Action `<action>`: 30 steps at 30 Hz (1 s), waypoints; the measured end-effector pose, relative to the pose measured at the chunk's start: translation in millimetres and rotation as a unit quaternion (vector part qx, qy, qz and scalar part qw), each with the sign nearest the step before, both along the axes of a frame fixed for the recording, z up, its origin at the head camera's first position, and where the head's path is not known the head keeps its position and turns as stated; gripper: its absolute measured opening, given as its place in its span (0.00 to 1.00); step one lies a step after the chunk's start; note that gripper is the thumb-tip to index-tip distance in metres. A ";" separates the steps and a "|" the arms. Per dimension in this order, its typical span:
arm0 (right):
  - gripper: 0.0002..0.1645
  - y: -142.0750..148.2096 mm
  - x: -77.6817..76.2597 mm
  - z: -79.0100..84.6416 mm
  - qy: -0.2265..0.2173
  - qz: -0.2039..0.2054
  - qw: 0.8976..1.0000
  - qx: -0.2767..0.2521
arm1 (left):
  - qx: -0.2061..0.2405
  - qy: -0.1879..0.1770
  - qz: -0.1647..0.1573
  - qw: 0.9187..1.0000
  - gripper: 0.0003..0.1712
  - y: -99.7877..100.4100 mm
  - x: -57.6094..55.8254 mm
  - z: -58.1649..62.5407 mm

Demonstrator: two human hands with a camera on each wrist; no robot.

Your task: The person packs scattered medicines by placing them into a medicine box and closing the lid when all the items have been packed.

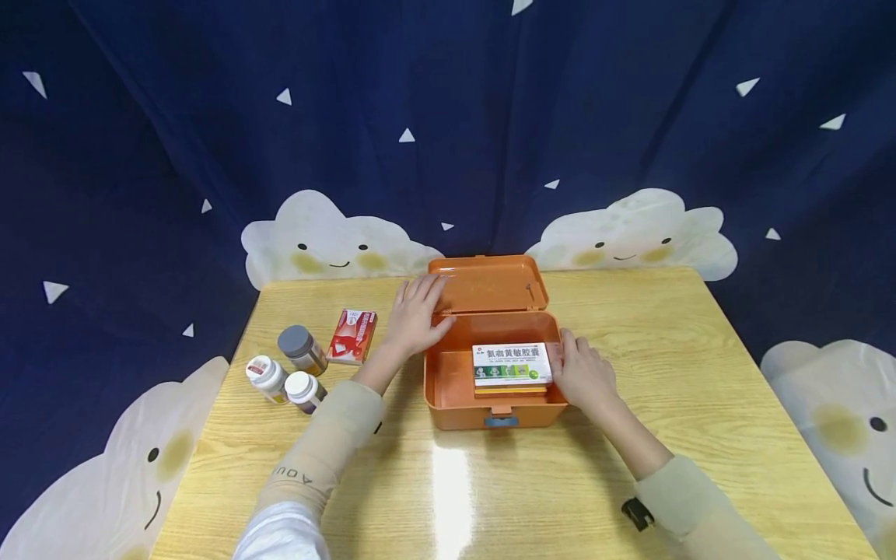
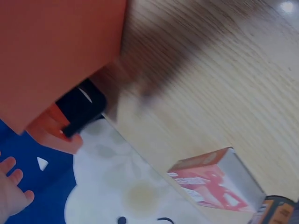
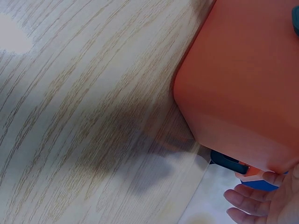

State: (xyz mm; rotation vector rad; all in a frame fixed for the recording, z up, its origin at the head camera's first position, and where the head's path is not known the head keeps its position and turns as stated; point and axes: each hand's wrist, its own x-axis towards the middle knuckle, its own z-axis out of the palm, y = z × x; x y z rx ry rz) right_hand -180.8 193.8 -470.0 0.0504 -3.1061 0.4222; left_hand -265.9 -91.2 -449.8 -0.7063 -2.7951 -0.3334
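An orange lidded case (image 1: 462, 418) stands on the table with its lid (image 1: 490, 284) thrown back. Inside it lies a white and green medicine box (image 1: 511, 362) with printed characters, above an orange-yellow edge. My left hand (image 1: 414, 317) is at the case's back left corner, fingers stretched toward the lid and thumb toward the rim. By the right rim is my right hand (image 1: 586, 377); its thumb side reaches the rim near the medicine box, though contact is unclear. In the right wrist view, that hand's fingers (image 3: 245, 201) extend fairly straight outside the case.
Left of the case lie a red medicine box (image 1: 352, 336), a grey-capped bottle (image 1: 302, 350) and two white-capped bottles, one with a red-marked cap (image 1: 266, 377) and one plain (image 1: 304, 390). A dark blue curtain (image 1: 448, 117) with cloud shapes borders the wooden table (image 1: 665, 350).
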 end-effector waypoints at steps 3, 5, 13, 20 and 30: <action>0.29 0.1 0.1 -0.4 0.000 -0.001 1.000 -0.001 | 0.015 0.006 0.025 1.000 0.39 -7.6 -4.1 -3.4; 0.29 0.1 0.3 -0.3 -0.001 -0.001 1.000 -0.001 | 0.020 0.004 0.042 0.999 0.38 -12.7 -6.5 -6.2; 0.30 -0.2 -0.1 -0.4 -0.008 -0.001 1.000 0.000 | 0.020 -0.031 0.103 0.994 0.38 -30.1 -14.4 -22.0; 0.30 0.2 0.5 -0.1 -0.008 0.001 1.000 -0.001 | 0.016 -0.049 0.150 0.987 0.38 -45.0 -15.5 -37.8; 0.30 0.4 1.4 0.4 -0.008 0.005 1.000 0.000 | 0.009 -0.119 0.217 0.969 0.41 -67.6 -18.4 -53.4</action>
